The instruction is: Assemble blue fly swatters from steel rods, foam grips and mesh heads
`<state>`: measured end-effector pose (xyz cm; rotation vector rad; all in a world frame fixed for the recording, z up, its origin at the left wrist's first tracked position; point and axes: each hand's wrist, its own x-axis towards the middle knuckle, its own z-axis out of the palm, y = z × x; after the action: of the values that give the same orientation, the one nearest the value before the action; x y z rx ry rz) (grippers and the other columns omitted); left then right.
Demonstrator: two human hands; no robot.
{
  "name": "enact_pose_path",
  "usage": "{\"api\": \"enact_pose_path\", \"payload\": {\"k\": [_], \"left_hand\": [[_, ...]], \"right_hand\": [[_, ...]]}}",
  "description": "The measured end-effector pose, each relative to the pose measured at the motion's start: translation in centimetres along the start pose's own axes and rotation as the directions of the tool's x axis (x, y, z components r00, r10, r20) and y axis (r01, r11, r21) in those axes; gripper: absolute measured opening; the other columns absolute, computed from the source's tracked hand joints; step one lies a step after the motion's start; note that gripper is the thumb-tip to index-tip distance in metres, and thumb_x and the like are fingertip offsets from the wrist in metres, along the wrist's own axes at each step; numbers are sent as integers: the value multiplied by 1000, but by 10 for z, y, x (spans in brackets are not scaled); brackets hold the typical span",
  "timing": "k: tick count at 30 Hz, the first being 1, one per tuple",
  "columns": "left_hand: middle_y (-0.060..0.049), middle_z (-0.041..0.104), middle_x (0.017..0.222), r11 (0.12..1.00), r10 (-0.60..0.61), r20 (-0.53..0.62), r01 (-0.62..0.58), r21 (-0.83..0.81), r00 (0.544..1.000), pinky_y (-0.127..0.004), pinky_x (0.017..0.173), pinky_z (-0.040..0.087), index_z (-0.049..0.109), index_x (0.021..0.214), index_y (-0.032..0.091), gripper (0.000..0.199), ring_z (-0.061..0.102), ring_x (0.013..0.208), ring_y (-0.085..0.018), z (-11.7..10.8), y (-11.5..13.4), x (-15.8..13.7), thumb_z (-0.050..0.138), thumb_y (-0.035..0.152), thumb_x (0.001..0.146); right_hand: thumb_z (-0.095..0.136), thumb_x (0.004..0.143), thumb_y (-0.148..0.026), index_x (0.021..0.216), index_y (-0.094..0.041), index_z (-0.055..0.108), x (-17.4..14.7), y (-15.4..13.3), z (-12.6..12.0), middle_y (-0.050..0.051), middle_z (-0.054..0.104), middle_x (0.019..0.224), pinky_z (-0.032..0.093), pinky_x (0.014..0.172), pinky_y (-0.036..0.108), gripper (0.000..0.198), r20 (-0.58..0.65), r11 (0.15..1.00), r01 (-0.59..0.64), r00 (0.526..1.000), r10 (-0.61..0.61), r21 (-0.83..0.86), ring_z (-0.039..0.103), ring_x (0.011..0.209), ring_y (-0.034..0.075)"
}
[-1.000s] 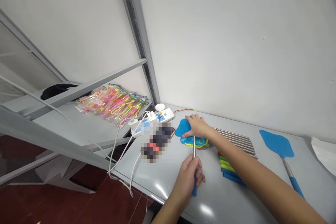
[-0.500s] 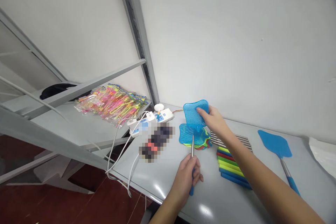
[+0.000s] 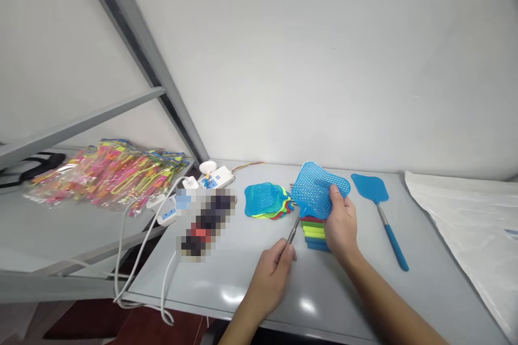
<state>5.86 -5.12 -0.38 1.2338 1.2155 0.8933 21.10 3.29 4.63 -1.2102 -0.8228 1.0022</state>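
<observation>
My right hand (image 3: 342,223) grips the perforated blue fly swatter head (image 3: 318,188) by its right edge, thumb on the near face. Closed around a handle with a thin metal rod (image 3: 294,230) is my left hand (image 3: 270,275); its fingers hide most of the grip. The rod's tip is at the neck of the blue head; whether they touch I cannot tell. Behind the rod lies a stack of swatter heads (image 3: 263,199), blue on top, with yellow-green and red below. Several coloured handles (image 3: 314,236) lie side by side, partly covered by my right hand and the held head.
A whole blue fly swatter (image 3: 370,190) lies to the right, beside a white plastic sheet (image 3: 457,221). To the left are a power strip (image 3: 220,177), white cables (image 3: 141,248), a pixelated dark object (image 3: 208,221) and bagged colourful items (image 3: 121,172) on a shelf. A wall stands behind.
The view has swung right. My right hand has carried the blue head from above the stack to the right, over the handles. The rod in my left hand now tilts toward its neck.
</observation>
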Motion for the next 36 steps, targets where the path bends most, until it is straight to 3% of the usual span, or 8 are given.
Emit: {"api": "enact_pose_path", "payload": {"k": [3,10,24,32,34,36], "left_hand": [[6,32,58,997,0,24,-2,80,1000,-26,55,21,53,79,19,43,33,57,-12,0,2,0,37,55,97],[6,31,57,997,-24,28,22,74,999,-25,54,21,53,80,20,43,31,55,-13,1,1,0,36,56,96],[6,33,59,988,-13,37,7,154,999,-26,55,23,52,80,19,42,33,57,-12,-1,9,-1,35,53,98],[7,34,55,997,-78,128,80,-15,989,-23,52,27,47,77,20,45,35,52,-11,-7,32,-10,32,57,97],[6,37,56,994,-59,92,50,98,994,-24,53,27,45,75,20,45,37,53,-12,-8,41,-11,30,56,98],[4,42,58,943,-16,9,12,332,1000,-25,55,26,43,75,21,43,43,56,-14,-7,50,-11,27,53,99]], "right_hand": [[52,88,-58,72,-22,54,-2,0,-4,-1,58,62,41,49,27,39,-9,1000,18,1000,-18,-8,50,52,15],[52,89,-54,68,-23,53,-4,-4,-7,-2,51,57,35,48,28,37,53,994,95,994,-93,-47,44,52,16],[50,92,-52,78,-21,59,0,-6,-12,1,63,74,47,68,31,35,140,978,175,977,-159,-113,56,68,17],[52,91,-53,94,-18,67,-1,-18,-7,4,71,84,52,69,32,38,286,985,151,950,-121,-83,64,75,21],[53,90,-53,95,-19,67,-1,-21,-4,5,71,84,51,66,31,37,291,987,141,950,-114,-75,64,75,21],[54,90,-52,95,-19,67,-1,-21,-3,5,71,85,51,63,30,36,283,991,117,955,-94,-66,63,73,20]]}}
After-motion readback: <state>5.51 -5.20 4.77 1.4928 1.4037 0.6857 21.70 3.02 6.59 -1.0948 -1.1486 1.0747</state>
